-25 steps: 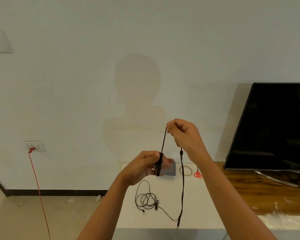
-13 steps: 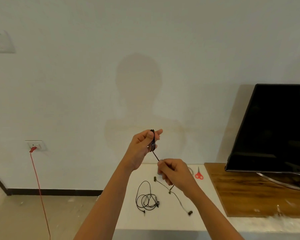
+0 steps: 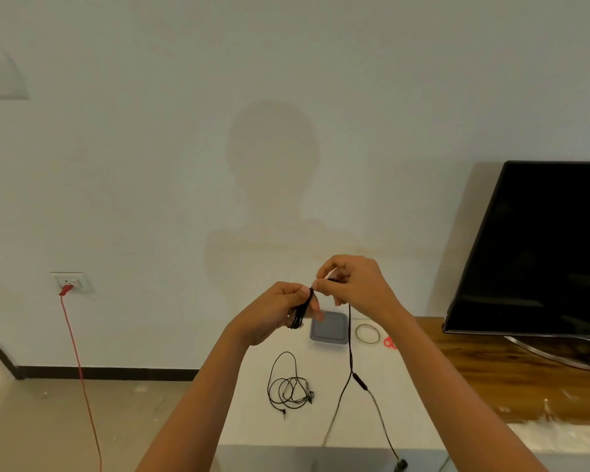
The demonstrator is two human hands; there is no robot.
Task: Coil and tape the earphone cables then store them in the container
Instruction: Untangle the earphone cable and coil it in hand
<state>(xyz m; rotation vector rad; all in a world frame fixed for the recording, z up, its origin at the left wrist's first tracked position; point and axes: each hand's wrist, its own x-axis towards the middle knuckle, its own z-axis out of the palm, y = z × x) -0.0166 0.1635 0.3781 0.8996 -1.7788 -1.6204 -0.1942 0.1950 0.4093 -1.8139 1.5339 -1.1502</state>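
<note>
Left hand [image 3: 280, 311] raised above the desk [image 3: 321, 430], fingers curled round a tight bundle of coiled black earphone cable [image 3: 300, 311]; long axis of the bundle near upright, top end tilted toward the other hand. Right hand [image 3: 355, 287] just beside it, thumb and forefinger pinching the same cable at the top of the bundle, other fingers loosely curled. Free length hanging straight down from the right hand to an in-line remote [image 3: 360, 381], splitting there into two thin strands, one earbud [image 3: 401, 465] dangling past the desk's front edge. Flat on the desk, a second earphone [image 3: 290, 391] in loose loops; behind it a grey square container [image 3: 329, 330], a thin ring of tape [image 3: 367, 333] and red scissors [image 3: 390, 343], partly hidden by the right forearm.
</note>
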